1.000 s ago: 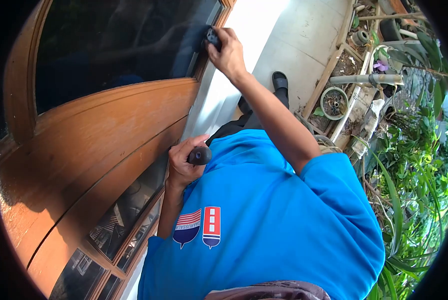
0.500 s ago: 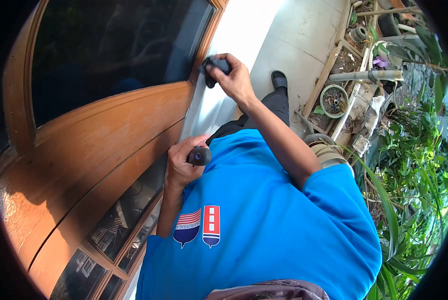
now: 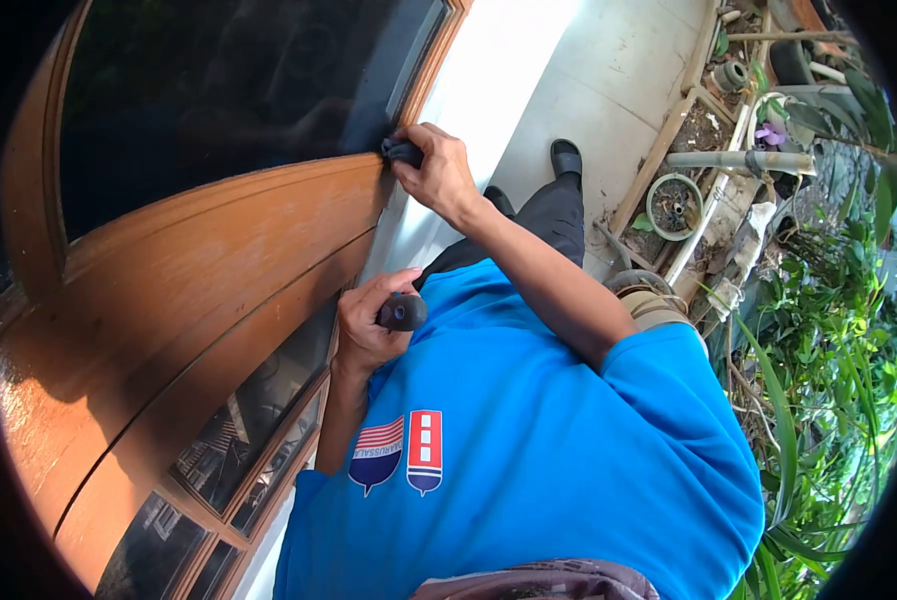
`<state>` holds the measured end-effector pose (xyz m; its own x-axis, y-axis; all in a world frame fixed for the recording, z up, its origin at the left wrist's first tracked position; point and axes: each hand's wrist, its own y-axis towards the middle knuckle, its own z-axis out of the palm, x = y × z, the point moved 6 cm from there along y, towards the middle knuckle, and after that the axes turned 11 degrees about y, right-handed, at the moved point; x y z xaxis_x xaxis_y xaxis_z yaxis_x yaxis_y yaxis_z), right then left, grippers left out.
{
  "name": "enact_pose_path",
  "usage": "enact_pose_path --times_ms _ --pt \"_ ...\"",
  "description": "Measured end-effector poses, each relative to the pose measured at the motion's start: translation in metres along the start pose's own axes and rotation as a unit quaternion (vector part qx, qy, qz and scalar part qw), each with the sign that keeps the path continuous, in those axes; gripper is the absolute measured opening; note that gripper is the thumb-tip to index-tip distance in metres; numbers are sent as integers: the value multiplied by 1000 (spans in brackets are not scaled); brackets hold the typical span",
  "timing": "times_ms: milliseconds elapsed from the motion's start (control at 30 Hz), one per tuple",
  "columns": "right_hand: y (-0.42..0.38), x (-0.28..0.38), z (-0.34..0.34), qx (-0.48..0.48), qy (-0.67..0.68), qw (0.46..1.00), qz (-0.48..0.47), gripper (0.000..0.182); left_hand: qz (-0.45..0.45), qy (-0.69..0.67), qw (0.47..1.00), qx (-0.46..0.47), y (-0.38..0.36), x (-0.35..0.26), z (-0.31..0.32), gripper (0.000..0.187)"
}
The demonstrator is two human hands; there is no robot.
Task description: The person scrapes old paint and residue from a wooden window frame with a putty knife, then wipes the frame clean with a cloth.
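Observation:
My right hand (image 3: pixel 438 178) is closed around a bunched dark cloth (image 3: pixel 401 151). It presses the cloth to the lower corner of the wooden frame (image 3: pixel 430 65), where the dark glass (image 3: pixel 238 95) meets the wood. Lower down, my left hand (image 3: pixel 360 325) grips a black handle (image 3: pixel 404 312) whose rounded end, with a small hole in it, points up at me. Whatever the handle belongs to is hidden below my hand. This hand stays close to my blue shirt, beside the brown wooden panel (image 3: pixel 238 240).
A white wall strip (image 3: pixel 488 70) borders the frame. Pale floor tiles (image 3: pixel 608 70) lie around my sandalled feet. On the right stand a round planter (image 3: pixel 672 206), a horizontal pipe (image 3: pixel 738 160) and leafy plants (image 3: pixel 818 330). Small glass panes (image 3: pixel 258 420) sit below the panel.
My right hand has moved left and slightly down with the cloth, from the white strip beside the frame onto the frame's corner. My left hand has kept its hold on the handle.

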<state>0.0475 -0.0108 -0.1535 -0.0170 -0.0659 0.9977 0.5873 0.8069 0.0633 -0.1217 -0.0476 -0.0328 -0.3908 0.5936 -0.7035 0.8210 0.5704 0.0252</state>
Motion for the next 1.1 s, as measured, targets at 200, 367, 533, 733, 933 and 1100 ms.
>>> enact_pose_path --times_ms 200,367,533,733,933,1100 --pt "6 3 4 79 268 951 133 24 14 3 1000 9 6 -3 4 37" --pt "19 38 -42 27 228 973 32 23 20 19 1000 2 7 -9 -3 37" --pt "13 21 -48 61 19 997 -47 30 9 13 1000 -4 -2 -4 1 37" --pt "10 7 -7 37 -62 991 -111 31 6 23 1000 -1 -5 -4 -3 37" --pt "9 51 1 11 34 998 -55 28 11 27 1000 -8 -5 -4 -4 37" --pt "9 108 -14 107 316 926 -178 34 25 11 1000 0 1 -10 -4 37"
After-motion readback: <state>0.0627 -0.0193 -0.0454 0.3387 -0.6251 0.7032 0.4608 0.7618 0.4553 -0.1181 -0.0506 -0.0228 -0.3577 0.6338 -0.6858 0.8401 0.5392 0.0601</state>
